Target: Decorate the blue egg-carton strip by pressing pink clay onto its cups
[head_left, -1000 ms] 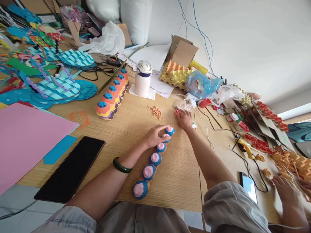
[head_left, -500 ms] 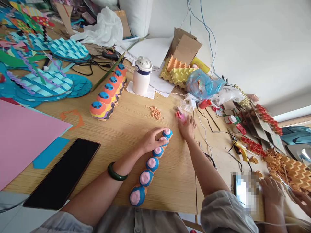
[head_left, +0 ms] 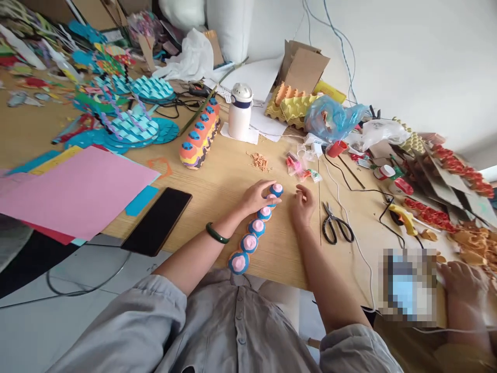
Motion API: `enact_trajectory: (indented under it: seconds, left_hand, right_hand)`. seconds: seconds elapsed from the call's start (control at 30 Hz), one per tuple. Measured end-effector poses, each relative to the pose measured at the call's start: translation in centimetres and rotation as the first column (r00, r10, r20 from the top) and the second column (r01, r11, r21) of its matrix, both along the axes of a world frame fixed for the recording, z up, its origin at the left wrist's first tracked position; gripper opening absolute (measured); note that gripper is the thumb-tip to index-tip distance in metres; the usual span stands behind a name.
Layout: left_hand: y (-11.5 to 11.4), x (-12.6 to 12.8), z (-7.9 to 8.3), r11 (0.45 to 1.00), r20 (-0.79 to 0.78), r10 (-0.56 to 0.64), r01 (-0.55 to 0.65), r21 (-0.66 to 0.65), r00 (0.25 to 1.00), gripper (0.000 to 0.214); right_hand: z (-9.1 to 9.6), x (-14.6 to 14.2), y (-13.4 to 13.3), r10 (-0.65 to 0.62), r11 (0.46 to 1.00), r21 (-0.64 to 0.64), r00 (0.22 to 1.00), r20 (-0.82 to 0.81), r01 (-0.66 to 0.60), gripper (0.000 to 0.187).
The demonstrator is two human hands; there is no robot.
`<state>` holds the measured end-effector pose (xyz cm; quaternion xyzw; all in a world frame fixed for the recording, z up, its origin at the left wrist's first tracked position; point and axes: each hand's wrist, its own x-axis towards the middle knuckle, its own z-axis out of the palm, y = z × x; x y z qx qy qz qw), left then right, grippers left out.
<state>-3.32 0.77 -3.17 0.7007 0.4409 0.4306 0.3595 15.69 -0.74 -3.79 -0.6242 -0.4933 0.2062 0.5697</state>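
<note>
A painted egg-carton strip stands on the table before me, its row of blue bumps topped with pink clay-like dabs. My left hand grips it near the far end, thumb and fingers on either side; a dark green bangle is on that wrist. To the right of the strip, my right hand hovers over the table with curled fingers. Whatever those fingers hold, if anything, is hidden. Just beyond it lie small clear packets with pink and red contents. Black-handled scissors rest right of my right forearm.
An orange, yellow and purple painted carton strip and a white bottle stand at the back. Orange shreds lie centrally. Left are a black phone-like slab and pink paper. At right, a co-worker's hand is near a yellow glue gun.
My right hand has drawn back from the small packets toward me, its fingers now curled. My left hand keeps its hold on the strip. The view has shifted, revealing the scissors.
</note>
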Motion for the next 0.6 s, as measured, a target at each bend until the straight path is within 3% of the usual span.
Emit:
enact_trajectory:
  seconds: [0.13, 0.27, 0.43, 0.53, 0.6]
  left_hand:
    - [-0.7, 1.4, -0.4, 0.991, 0.002, 0.127, -0.127, 0.043, 0.992, 0.054]
    - [-1.5, 2.9, -0.1, 0.987, 0.054, 0.158, -0.16, 0.022, 0.986, 0.052]
    - [-1.0, 3.2, 0.9, 0.954, 0.316, 0.238, -0.16, -0.253, 0.918, 0.038]
    - [0.4, 2.3, 1.8, 0.905, 0.405, 0.289, -0.109, -0.412, 0.868, 0.051]
    - [1.3, 1.5, 2.6, 0.809, 0.625, 0.365, 0.098, -0.58, 0.691, 0.052]
  right_hand:
    - [-0.1, -1.7, -1.5, 0.091, 0.995, -0.02, 0.984, -0.154, -0.095, 0.029]
    - [-0.1, -1.8, -1.6, 0.127, 0.99, -0.033, 0.966, -0.226, -0.138, 0.028]
    - [0.1, -0.9, -1.0, 0.093, 0.991, -0.072, 0.963, -0.255, -0.115, 0.027]
    - [0.4, -0.6, -0.5, 0.07, 0.993, -0.07, 0.961, -0.267, -0.091, 0.027]
    - [0.5, -0.6, -0.2, 0.067, 0.995, -0.058, 0.96, -0.273, -0.086, 0.026]
